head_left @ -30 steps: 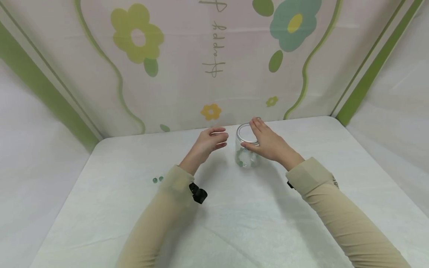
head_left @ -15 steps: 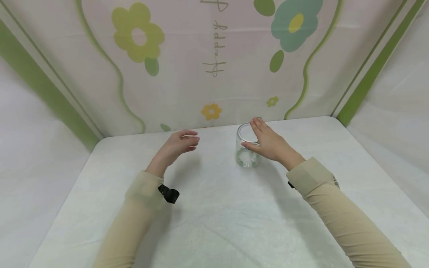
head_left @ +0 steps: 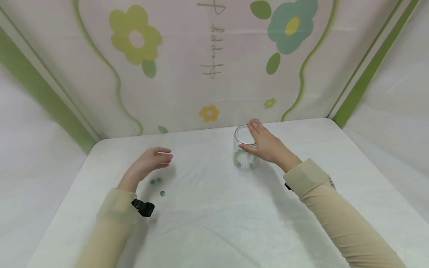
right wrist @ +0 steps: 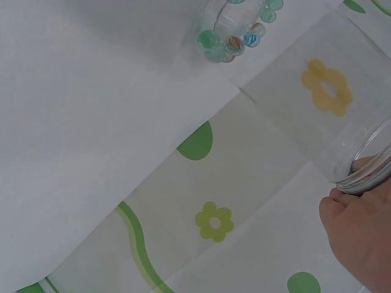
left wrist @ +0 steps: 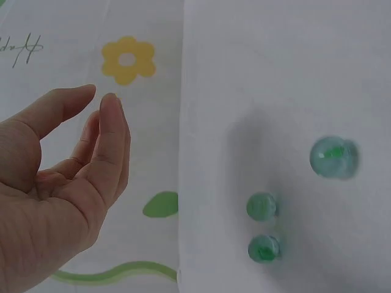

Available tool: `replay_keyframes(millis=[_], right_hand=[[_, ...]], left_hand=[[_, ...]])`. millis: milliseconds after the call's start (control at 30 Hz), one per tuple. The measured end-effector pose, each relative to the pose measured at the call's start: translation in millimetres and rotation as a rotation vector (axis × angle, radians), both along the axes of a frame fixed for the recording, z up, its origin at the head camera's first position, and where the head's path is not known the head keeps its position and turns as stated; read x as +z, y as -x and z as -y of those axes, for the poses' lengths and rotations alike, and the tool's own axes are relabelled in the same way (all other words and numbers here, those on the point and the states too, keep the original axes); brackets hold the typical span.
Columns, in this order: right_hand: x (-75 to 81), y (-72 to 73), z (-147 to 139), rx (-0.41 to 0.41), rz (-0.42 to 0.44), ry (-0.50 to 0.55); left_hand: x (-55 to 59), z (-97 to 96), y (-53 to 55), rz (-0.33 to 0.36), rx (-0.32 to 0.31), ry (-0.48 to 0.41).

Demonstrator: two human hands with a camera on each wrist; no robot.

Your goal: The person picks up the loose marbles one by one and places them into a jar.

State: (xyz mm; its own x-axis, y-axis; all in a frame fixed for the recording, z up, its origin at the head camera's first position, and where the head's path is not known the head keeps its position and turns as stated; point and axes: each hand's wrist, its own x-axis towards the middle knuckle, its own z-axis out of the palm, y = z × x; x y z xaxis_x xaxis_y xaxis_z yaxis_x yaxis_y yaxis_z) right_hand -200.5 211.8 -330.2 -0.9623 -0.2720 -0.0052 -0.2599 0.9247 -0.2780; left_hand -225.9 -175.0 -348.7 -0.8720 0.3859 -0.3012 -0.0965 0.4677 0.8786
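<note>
A clear glass jar (head_left: 244, 160) with a metallic rim stands upright near the back of the table. My right hand (head_left: 266, 144) holds it by the rim, thumb on the near side and fingers across the top. In the right wrist view, green, blue and brownish marbles (right wrist: 235, 46) lie in a ring at the jar's bottom. My left hand (head_left: 147, 163) hovers at the left, thumb and fingers slightly bent and apart, holding nothing. Three loose green glass marbles lie below it: a pair (left wrist: 263, 206) close together and a separate one (left wrist: 333, 157).
The table (head_left: 214, 223) is covered with a white cloth. Behind it rises a backdrop (head_left: 181, 82) printed with flowers and lettering, close behind the jar. White side walls with green stripes stand left and right.
My left hand has moved left and then nearer, away from the jar to the loose marbles. A third marble now shows beside the pair. The right hand still holds the jar.
</note>
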Motion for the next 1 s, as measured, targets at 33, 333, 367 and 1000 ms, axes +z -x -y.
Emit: replay_keyframes(millis=[33,333,367,1000], right_hand=[[-0.6,0.1,0,0.002,-0.002,0.0],[-2.1,-0.5,3,0.006,-0.015,-0.007],[-1.9,-0.6,3,0.006,-0.015,-0.004],[-1.1,-3.1,3,0.007,-0.024,-0.009]], left_hand=[[-2.2,4.9,-1.2,-0.003,-0.002,0.009],[-20.3,44.2,-11.3,0.005,0.025,0.114],[-22.3,48.1,-12.6,0.007,0.029,0.123],[-49.0,77.3,-29.6,0.057,0.049,0.235]])
